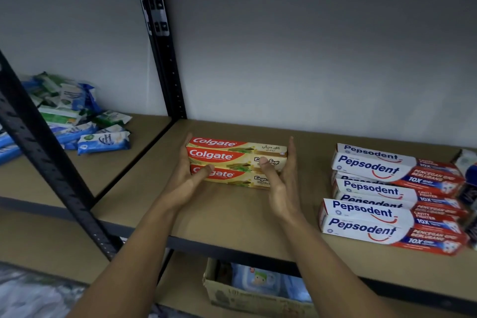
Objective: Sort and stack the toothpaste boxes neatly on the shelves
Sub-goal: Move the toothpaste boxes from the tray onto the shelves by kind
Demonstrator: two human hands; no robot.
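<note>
**Left hand and right hand: flat on stack ends**

Head view: both hands, fingers straight, pressed opposite ends of the stacked Colgate boxes mid-shelf. Judged best: even inward pressure, faces flush, kept well apart from the Pepsodent boxes.

Only two arms of the person show: a slim, bare left forearm ending in a bare left hand with long, narrow fingers, and a matching bare right forearm and right hand. Each thumb bears a short, rounded nail. Both arms are uncovered from the fingertips down to where the lower edge of the view cuts them off
</note>
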